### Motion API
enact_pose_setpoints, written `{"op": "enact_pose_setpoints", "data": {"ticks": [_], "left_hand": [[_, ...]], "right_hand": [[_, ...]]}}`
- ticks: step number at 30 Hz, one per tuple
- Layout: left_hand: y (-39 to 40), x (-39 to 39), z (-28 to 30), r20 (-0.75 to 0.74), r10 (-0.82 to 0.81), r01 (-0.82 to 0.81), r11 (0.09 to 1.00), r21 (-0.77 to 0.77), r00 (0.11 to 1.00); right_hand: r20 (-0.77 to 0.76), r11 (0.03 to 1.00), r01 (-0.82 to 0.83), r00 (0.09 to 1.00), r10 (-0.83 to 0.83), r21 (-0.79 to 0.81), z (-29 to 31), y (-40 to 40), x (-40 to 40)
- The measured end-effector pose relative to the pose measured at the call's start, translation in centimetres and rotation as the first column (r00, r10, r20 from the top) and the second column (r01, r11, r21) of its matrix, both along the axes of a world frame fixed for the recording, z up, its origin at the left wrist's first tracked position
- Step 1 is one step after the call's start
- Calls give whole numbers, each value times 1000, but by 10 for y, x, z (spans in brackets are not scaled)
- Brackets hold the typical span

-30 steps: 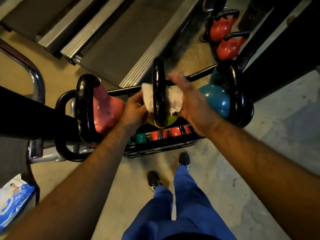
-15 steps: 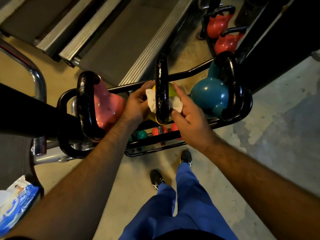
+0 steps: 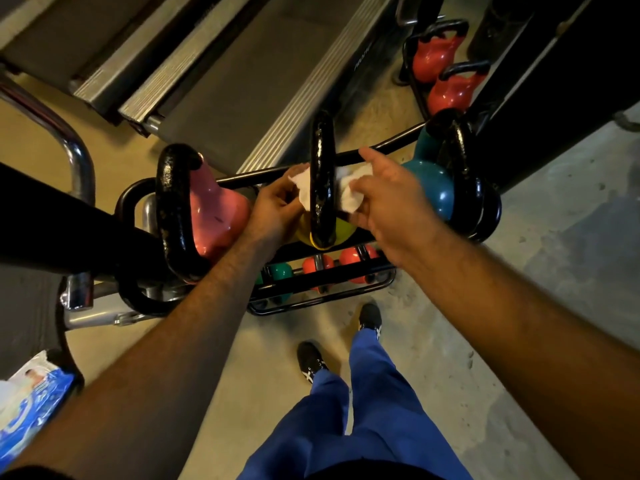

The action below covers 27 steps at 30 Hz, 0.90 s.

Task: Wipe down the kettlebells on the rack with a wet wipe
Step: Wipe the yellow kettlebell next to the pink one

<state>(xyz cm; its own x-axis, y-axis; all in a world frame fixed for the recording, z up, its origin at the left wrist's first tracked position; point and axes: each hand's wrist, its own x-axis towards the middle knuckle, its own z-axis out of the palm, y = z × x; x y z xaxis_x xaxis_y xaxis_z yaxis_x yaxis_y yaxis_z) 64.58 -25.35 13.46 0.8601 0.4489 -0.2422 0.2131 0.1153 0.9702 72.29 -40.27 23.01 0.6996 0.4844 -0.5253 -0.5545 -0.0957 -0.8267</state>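
A yellow kettlebell [image 3: 341,233] with a black handle [image 3: 322,174] stands in the middle of the black rack [image 3: 346,296]. A white wet wipe [image 3: 349,194] passes under the handle and shows on both sides of it. My left hand [image 3: 277,209] pinches the wipe's left end. My right hand [image 3: 388,199] holds its right end against the handle. A pink kettlebell [image 3: 214,216] stands to the left and a teal kettlebell [image 3: 433,188] to the right. Most of the yellow body is hidden by the handle and my hands.
Smaller red and green kettlebells [image 3: 318,268] sit on the rack's lower shelf. Two red kettlebells [image 3: 446,88] stand at the back right. A treadmill deck [image 3: 225,81] lies behind the rack. A blue wipe pack [image 3: 31,400] lies at the lower left. My feet [image 3: 311,358] stand on concrete floor.
The wipe has been drawn back and forth round the black handle. My right hand went from flat beside the handle to pinching close in, and now holds the wipe's end further right.
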Motion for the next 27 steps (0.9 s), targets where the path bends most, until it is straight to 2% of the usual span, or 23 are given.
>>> {"op": "enact_pose_setpoints", "data": {"ticks": [2,4,8,14,18,21,24,27], "left_hand": [[-1,0,2,4,-8,8,1000,6,1000],[-2,1,7,13,-21,20,1000,13,1000],[0,0,5,5,-17,17,1000,-10,1000],[-5,0,11,18,9,-9,1000,5,1000],[-14,1,13,9,91,-91,995,45,996],[-21,-2,13,-10,152,-150,983,109,988],[-25,-9,15,-64,186,-164,954,249,980],[-28,-16,22,-115,243,-192,920,340,963]], "right_hand": [[-135,994,96,987,-88,55,3,18,16],[-192,983,168,970,-151,74,4,33,29],[-224,967,234,952,-208,99,-3,40,30],[-186,924,329,937,-294,195,-15,10,13],[-203,920,351,927,-316,171,-18,-12,8],[-240,916,362,917,-318,170,-19,-23,0],[-270,925,344,916,-295,158,-14,-32,-10],[-235,938,314,932,-276,146,-10,-40,-19]]}}
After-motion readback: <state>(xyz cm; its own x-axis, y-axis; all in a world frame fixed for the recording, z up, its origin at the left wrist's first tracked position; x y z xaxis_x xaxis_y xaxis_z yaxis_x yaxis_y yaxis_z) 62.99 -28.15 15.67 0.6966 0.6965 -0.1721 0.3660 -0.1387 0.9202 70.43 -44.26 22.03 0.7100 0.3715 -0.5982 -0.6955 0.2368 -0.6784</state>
